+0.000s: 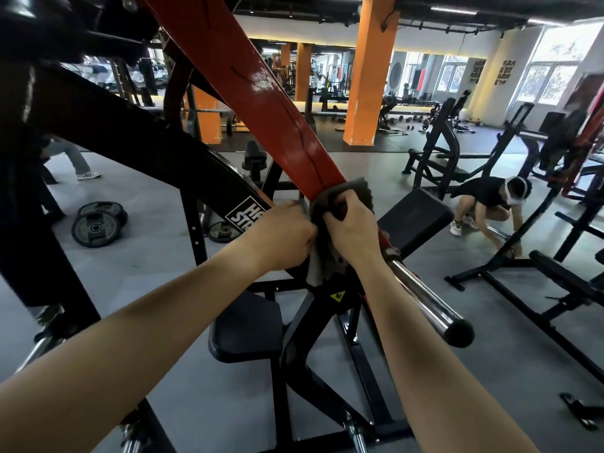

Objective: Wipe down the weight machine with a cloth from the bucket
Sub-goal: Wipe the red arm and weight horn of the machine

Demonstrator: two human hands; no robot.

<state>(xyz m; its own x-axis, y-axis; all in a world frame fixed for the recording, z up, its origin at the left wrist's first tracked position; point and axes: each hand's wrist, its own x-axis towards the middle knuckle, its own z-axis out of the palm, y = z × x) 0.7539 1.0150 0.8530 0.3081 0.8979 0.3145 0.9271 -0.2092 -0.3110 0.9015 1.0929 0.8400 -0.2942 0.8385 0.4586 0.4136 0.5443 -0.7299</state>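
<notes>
Both forearms are bare from the lower frame edge up to the wrists, with no sleeve showing on either. The left hand (283,235) and right hand (351,223) are ungloved, and no ring, watch or band is visible on the fingers or wrists. The arms look slim and smooth.
</notes>
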